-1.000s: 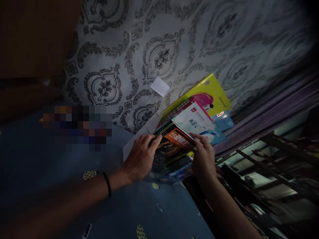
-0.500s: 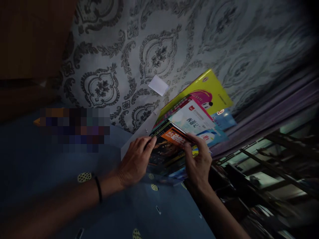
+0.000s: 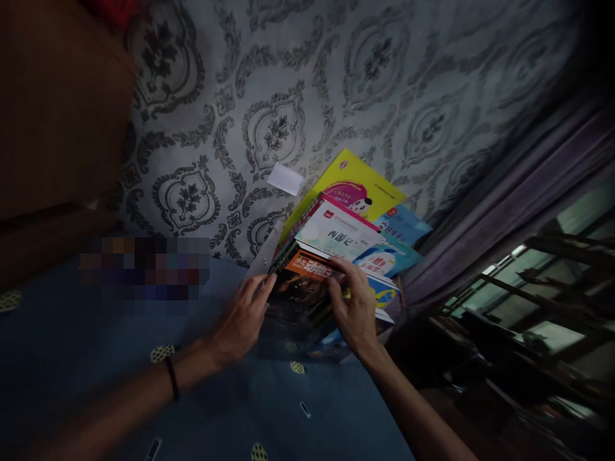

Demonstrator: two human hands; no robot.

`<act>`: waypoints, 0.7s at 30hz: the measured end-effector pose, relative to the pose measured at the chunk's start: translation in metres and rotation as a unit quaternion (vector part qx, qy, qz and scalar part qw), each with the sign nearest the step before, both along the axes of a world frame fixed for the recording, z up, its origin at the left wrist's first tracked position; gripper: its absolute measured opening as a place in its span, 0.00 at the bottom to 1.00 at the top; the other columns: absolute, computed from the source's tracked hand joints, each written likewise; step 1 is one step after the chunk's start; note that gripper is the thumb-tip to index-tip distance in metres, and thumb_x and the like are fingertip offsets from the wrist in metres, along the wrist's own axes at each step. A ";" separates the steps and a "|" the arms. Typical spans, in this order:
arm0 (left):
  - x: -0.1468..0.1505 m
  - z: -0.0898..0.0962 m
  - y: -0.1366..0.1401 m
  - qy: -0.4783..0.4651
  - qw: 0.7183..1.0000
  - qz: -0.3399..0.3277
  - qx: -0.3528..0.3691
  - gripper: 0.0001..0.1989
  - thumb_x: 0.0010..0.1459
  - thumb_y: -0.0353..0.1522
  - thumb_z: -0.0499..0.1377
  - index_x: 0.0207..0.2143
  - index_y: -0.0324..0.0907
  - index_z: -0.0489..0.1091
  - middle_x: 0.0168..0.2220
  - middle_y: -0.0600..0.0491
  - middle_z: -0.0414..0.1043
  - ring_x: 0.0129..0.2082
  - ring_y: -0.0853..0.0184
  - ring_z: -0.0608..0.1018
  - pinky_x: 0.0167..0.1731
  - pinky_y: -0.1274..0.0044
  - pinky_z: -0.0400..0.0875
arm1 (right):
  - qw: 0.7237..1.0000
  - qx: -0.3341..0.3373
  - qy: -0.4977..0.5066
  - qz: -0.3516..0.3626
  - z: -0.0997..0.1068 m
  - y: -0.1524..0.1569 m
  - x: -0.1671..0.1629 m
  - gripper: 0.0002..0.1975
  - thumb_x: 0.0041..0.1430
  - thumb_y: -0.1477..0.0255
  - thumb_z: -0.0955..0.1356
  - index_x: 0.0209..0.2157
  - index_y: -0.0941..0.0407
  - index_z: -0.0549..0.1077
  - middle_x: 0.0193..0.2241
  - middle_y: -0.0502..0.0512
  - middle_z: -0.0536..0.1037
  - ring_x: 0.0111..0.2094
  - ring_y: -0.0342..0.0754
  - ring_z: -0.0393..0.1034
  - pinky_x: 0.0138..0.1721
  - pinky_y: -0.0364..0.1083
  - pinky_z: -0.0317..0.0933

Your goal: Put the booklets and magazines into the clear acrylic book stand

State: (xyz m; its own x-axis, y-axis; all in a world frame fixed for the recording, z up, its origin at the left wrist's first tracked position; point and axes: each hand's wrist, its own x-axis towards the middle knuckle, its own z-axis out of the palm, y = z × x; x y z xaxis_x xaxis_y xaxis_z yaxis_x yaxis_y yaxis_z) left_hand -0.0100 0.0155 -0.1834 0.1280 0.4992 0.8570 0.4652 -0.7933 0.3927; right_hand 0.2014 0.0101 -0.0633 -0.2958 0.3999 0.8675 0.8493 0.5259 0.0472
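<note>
Grasping a dark orange-titled book (image 3: 298,291), both hands (image 3: 240,323) (image 3: 355,310) at its sides, white book (image 3: 331,229) just behind

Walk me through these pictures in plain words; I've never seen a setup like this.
There is no machine: these are a person's bare hands, and every picture comes from one camera worn on the head, looking forward and down. The right hand grips a dark book with an orange title panel; the left hand is at its left edge. Behind it are a white book and a yellow book, on a blue patterned surface. The pixelated patch cannot be made out.
</note>
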 end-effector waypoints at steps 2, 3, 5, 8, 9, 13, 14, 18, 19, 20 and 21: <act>-0.010 -0.004 0.001 0.029 0.999 0.028 0.006 0.30 0.66 0.24 0.49 0.69 0.45 0.53 0.59 0.43 0.68 0.58 0.58 0.73 0.58 0.62 0.72 | 1.000 0.003 -0.003 -0.002 0.000 -0.006 0.000 0.19 0.68 0.70 0.63 0.58 0.49 0.71 0.60 0.61 0.74 0.62 0.60 0.67 0.62 0.67 0.61; -0.018 -0.007 0.002 0.055 0.997 0.052 0.010 0.29 0.66 0.24 0.49 0.68 0.44 0.56 0.59 0.43 0.68 0.59 0.58 0.73 0.58 0.62 0.72 | 1.000 0.010 -0.001 -0.003 -0.003 -0.012 0.000 0.20 0.68 0.70 0.64 0.60 0.48 0.70 0.62 0.61 0.71 0.65 0.61 0.63 0.63 0.68 0.59; -0.037 -0.016 0.005 0.129 0.985 0.117 0.014 0.25 0.66 0.24 0.49 0.64 0.41 0.62 0.59 0.40 0.70 0.60 0.55 0.73 0.59 0.58 0.71 | 1.000 0.024 0.007 0.009 -0.013 -0.025 -0.003 0.24 0.67 0.73 0.64 0.63 0.46 0.68 0.66 0.60 0.67 0.68 0.62 0.59 0.65 0.70 0.56; -0.071 -0.030 0.009 0.245 0.940 0.234 -0.050 0.21 0.66 0.26 0.53 0.61 0.36 0.67 0.64 0.34 0.66 0.66 0.47 0.68 0.63 0.50 0.62 | 0.997 -0.010 0.005 0.077 -0.048 -0.053 -0.012 0.26 0.65 0.78 0.64 0.62 0.44 0.68 0.65 0.58 0.68 0.66 0.60 0.63 0.63 0.67 0.61; -0.080 -0.033 0.009 0.270 0.919 0.274 -0.088 0.22 0.65 0.28 0.56 0.61 0.34 0.67 0.65 0.31 0.63 0.67 0.44 0.65 0.63 0.47 0.59 | 0.993 -0.036 -0.010 0.110 -0.063 -0.063 -0.015 0.26 0.64 0.80 0.64 0.60 0.44 0.70 0.64 0.58 0.70 0.65 0.59 0.65 0.61 0.65 0.64; -0.103 -0.040 0.005 0.333 0.840 0.358 -0.236 0.30 0.65 0.39 0.60 0.63 0.29 0.64 0.66 0.26 0.61 0.68 0.36 0.62 0.62 0.42 0.55 | 0.955 -0.149 -0.103 0.235 -0.127 -0.100 -0.030 0.24 0.60 0.84 0.61 0.54 0.51 0.71 0.60 0.62 0.74 0.63 0.56 0.68 0.61 0.62 0.65; -0.105 -0.040 0.005 0.341 0.830 0.360 -0.256 0.30 0.66 0.40 0.58 0.64 0.29 0.64 0.65 0.26 0.62 0.67 0.36 0.63 0.61 0.42 0.56 | 0.939 -0.185 -0.124 0.262 -0.139 -0.107 -0.033 0.22 0.59 0.84 0.62 0.52 0.52 0.72 0.60 0.64 0.74 0.63 0.56 0.67 0.61 0.61 0.65; -0.104 -0.038 0.003 0.356 0.816 0.371 -0.264 0.26 0.69 0.36 0.53 0.63 0.31 0.65 0.64 0.29 0.65 0.66 0.40 0.65 0.63 0.45 0.55 | 0.902 -0.284 -0.116 0.304 -0.168 -0.123 -0.038 0.19 0.60 0.83 0.62 0.50 0.54 0.72 0.60 0.64 0.74 0.64 0.55 0.65 0.61 0.58 0.67; -0.104 -0.037 0.002 0.358 0.813 0.375 -0.264 0.25 0.69 0.36 0.52 0.63 0.32 0.66 0.63 0.30 0.66 0.66 0.41 0.66 0.63 0.45 0.55 | 0.895 -0.296 -0.107 0.315 -0.171 -0.125 -0.038 0.19 0.61 0.83 0.62 0.50 0.54 0.72 0.60 0.64 0.74 0.64 0.55 0.66 0.61 0.57 0.67; -0.103 -0.037 0.000 0.362 0.809 0.378 -0.266 0.24 0.69 0.35 0.51 0.63 0.32 0.66 0.63 0.31 0.67 0.65 0.42 0.67 0.63 0.46 0.56 | 0.891 -0.304 -0.094 0.324 -0.173 -0.126 -0.037 0.18 0.61 0.83 0.62 0.49 0.53 0.73 0.59 0.64 0.74 0.64 0.54 0.66 0.61 0.57 0.67; -0.103 -0.036 -0.002 0.367 0.805 0.381 -0.267 0.23 0.70 0.34 0.51 0.63 0.33 0.66 0.63 0.31 0.68 0.65 0.42 0.67 0.63 0.47 0.56 | 0.888 -0.306 -0.077 0.333 -0.174 -0.127 -0.036 0.18 0.62 0.84 0.62 0.49 0.53 0.73 0.58 0.64 0.75 0.63 0.54 0.67 0.61 0.57 0.67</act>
State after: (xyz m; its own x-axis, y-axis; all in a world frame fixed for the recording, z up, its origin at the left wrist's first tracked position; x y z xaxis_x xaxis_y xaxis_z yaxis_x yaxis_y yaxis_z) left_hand -0.1133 0.0139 -0.2192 -0.0159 0.9451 0.3263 0.9995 0.0234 -0.0193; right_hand 0.1651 -0.1168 -0.2370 -0.7403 0.4746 0.4762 0.3483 0.8766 -0.3321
